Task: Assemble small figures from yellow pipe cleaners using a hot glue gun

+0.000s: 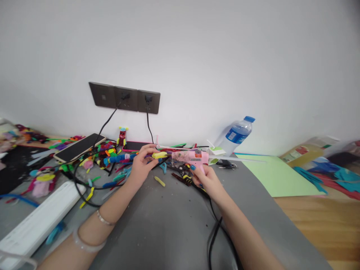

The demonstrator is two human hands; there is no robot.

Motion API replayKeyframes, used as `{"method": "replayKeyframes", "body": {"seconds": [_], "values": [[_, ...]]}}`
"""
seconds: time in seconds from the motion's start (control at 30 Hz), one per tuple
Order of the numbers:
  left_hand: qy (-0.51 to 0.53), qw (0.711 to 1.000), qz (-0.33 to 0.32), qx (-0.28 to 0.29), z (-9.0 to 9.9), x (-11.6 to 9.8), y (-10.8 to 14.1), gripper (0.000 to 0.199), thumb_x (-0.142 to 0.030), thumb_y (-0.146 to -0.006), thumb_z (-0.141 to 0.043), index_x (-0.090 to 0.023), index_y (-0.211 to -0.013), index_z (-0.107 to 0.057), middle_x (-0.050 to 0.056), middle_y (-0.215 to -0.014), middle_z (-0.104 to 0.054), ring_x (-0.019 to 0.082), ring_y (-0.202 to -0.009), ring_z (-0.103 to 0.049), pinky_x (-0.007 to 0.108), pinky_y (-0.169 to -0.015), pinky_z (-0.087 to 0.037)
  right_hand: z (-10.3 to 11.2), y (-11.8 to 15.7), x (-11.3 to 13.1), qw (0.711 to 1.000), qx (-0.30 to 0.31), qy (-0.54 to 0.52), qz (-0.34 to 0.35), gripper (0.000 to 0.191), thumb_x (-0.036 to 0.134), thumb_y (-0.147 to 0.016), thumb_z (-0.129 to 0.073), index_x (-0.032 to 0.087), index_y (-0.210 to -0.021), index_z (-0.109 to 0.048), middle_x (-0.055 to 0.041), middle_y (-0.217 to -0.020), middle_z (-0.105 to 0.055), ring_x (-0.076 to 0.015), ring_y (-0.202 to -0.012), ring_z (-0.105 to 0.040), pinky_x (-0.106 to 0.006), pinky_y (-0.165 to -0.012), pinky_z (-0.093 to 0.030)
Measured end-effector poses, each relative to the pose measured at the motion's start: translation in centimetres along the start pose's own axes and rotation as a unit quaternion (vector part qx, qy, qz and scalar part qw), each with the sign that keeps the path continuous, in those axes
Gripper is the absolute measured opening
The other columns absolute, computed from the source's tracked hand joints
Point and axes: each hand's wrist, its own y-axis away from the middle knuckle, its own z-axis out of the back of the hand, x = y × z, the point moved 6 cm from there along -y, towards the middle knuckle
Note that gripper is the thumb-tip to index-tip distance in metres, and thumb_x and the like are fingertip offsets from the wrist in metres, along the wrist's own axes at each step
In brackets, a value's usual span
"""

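My right hand (206, 178) is wrapped round the handle of a pink glue gun (185, 156), its nozzle aimed left. A long clear glue stick (239, 159) juts out of the gun's back end. Between the fingertips of my left hand (144, 159) is a short yellow fuzzy piece (159, 154), like a bent bit of pipe cleaner, right at the nozzle. Whether the nozzle touches it I cannot tell. Another yellow fuzzy piece (159, 181) lies on the grey table (163, 225) below my hands.
Pipe cleaner scraps and small fuzzy figures (43, 181) cover the left side. There too are a phone (80, 148), black cables and a white power strip (42, 221). A tilted water bottle (236, 135) leans by the wall, near green paper (277, 176). Sockets (125, 98) hold two plugs.
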Motion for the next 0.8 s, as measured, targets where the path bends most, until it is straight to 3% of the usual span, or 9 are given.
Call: {"method": "replayKeyframes", "body": {"seconds": [0.3, 0.53, 0.7, 0.8], "values": [[-0.004, 1.000, -0.007, -0.010, 0.25, 0.02, -0.06, 0.018, -0.019, -0.074, -0.072, -0.022, -0.091, -0.071, 0.009, -0.125, -0.059, 0.025, -0.120, -0.058, 0.033, -0.086, -0.054, 0.11, -0.16, -0.15, 1.000, -0.009, 0.003, -0.001, 0.061, 0.079, -0.074, -0.058, 0.023, -0.060, -0.041, 0.0050, -0.042, -0.039, -0.0077, -0.039, -0.028, -0.023, -0.040, -0.023], [-0.005, 1.000, 0.001, -0.010, 0.23, 0.09, -0.07, 0.018, -0.020, -0.075, -0.072, -0.022, -0.092, -0.071, 0.010, -0.126, -0.060, 0.025, -0.121, -0.058, 0.033, -0.086, -0.054, -0.03, -0.10, 0.30, 0.999, 0.003, -0.032, 0.020, 0.056, 0.075, -0.078, -0.058, 0.019, -0.076, -0.053, 0.0081, -0.044, -0.038, -0.0083, -0.040, -0.030, -0.023, -0.043, -0.026], [-0.001, 1.000, 0.006, -0.007, 0.09, 0.24, -0.02, 0.019, -0.022, -0.074, -0.073, -0.022, -0.093, -0.072, 0.010, -0.127, -0.059, 0.027, -0.122, -0.057, 0.035, -0.087, -0.054, -0.09, 0.02, 0.52, 0.998, 0.011, -0.040, 0.040, 0.055, 0.074, -0.081, -0.056, 0.021, -0.069, -0.046, 0.0083, -0.044, -0.037, -0.0077, -0.040, -0.029, -0.024, -0.043, -0.023], [0.001, 1.000, 0.008, -0.005, -0.01, 0.17, -0.01, 0.018, -0.022, -0.073, -0.074, -0.021, -0.091, -0.073, 0.011, -0.126, -0.060, 0.028, -0.122, -0.057, 0.036, -0.087, -0.054, -0.28, 0.08, 0.61, 0.998, 0.026, -0.039, 0.048, 0.055, 0.073, -0.083, -0.054, 0.020, -0.072, -0.050, 0.0083, -0.043, -0.036, -0.0079, -0.040, -0.028, -0.024, -0.043, -0.023]]}}
